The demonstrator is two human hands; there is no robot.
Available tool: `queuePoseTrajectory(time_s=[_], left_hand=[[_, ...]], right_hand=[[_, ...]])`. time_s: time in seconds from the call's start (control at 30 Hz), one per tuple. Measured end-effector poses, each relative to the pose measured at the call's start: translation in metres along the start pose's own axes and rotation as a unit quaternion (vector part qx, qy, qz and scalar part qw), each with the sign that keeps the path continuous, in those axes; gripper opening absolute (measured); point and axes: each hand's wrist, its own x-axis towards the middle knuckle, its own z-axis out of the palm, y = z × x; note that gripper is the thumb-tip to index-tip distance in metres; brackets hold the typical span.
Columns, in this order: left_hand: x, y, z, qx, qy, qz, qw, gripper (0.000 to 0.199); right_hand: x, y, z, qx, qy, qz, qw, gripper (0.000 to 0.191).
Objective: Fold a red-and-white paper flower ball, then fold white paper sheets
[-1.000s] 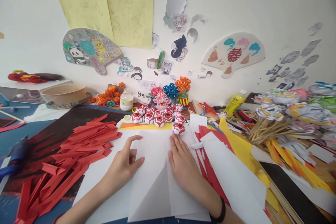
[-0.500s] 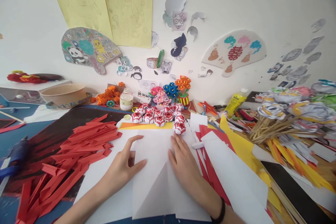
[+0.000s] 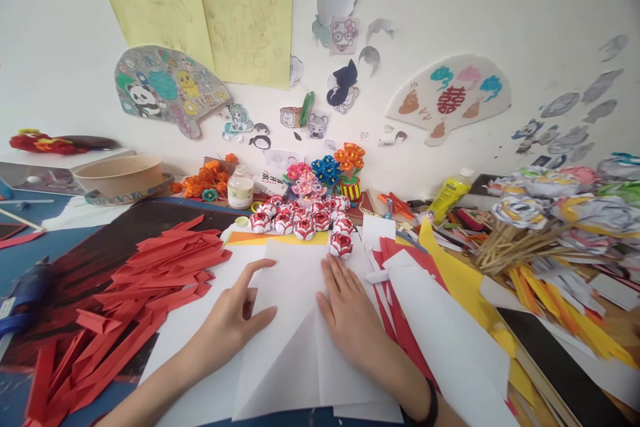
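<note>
A creased sheet of white paper (image 3: 290, 340) lies between my hands, with a diagonal fold line running across it. My left hand (image 3: 240, 320) rests at its left side, thumb and forefinger apart, holding nothing. On the sheet's right part my right hand (image 3: 350, 313) lies flat, fingers stretched out. Just beyond its fingertips sits a red and white paper flower (image 3: 341, 245), and several similar flowers (image 3: 303, 223) are clustered behind. Folded red paper strips (image 3: 145, 287) are heaped left of my left hand.
To the right lie white paper (image 3: 445, 320), yellow paper (image 3: 465, 293) and a black flat object (image 3: 560, 360). A blue glue gun (image 3: 25, 297) is at far left. Further back stand a glass jar (image 3: 241, 188), a beige bowl (image 3: 120, 175) and a yellow bottle (image 3: 450, 195).
The sheet's lower left corner has shifted left, and its folded area looks wider. My right hand has moved slightly left, while my left hand has hardly moved.
</note>
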Motion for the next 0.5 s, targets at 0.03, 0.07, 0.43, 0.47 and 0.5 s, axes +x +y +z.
queuePoseTrajectory(time_s=[0.03, 0.07, 0.43, 0.47, 0.5], left_hand=[[-0.0003, -0.0001, -0.0003, -0.004, 0.000, -0.001, 1.000, 0.062], [-0.0006, -0.0003, -0.0004, -0.007, 0.000, -0.002, 1.000, 0.062], [-0.0015, -0.0044, 0.0005, 0.010, 0.004, -0.002, 1.000, 0.057], [-0.0015, -0.0058, 0.0008, 0.012, 0.004, 0.000, 1.000, 0.057], [-0.0014, -0.0071, 0.0012, 0.014, 0.005, 0.001, 1.000, 0.057]], right_hand=[[0.0000, 0.0002, 0.0003, 0.000, 0.002, -0.002, 1.000, 0.057], [0.0000, 0.0004, 0.0006, 0.000, 0.004, -0.003, 1.000, 0.057], [0.0002, -0.0010, -0.0024, -0.005, -0.010, 0.000, 1.000, 0.057], [0.0002, -0.0009, -0.0026, -0.004, -0.011, 0.000, 1.000, 0.057], [0.0001, -0.0009, -0.0027, -0.004, -0.012, 0.001, 1.000, 0.057]])
